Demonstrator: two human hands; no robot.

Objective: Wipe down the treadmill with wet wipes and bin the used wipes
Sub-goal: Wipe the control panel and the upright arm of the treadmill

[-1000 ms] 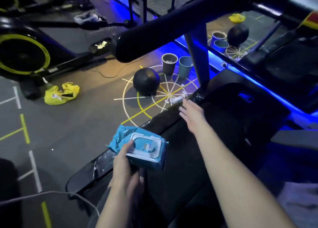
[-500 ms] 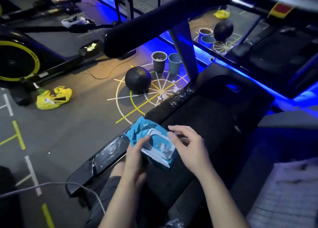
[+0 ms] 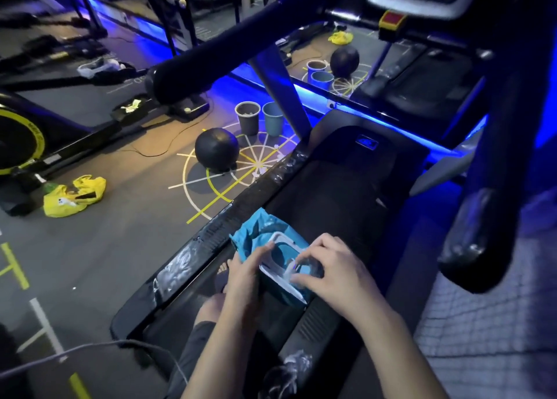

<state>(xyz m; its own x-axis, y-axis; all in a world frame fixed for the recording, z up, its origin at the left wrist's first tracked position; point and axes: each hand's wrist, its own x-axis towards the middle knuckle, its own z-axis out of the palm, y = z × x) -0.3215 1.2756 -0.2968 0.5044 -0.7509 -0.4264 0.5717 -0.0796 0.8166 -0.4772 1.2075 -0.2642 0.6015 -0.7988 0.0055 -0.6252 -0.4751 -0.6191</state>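
The left hand (image 3: 245, 273) grips the blue pack of wipes (image 3: 272, 258) over the treadmill (image 3: 328, 193) belt, near its left side rail (image 3: 211, 236). The right hand (image 3: 327, 267) pinches at the pack's opening, seemingly drawing a fresh wipe. The rail shows wet streaks, so wiping looks partly done. Two bins (image 3: 259, 118) stand on the floor beyond.

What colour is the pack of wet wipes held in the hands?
The wipes pack is blue, with a white lid frame; seen in the head view.
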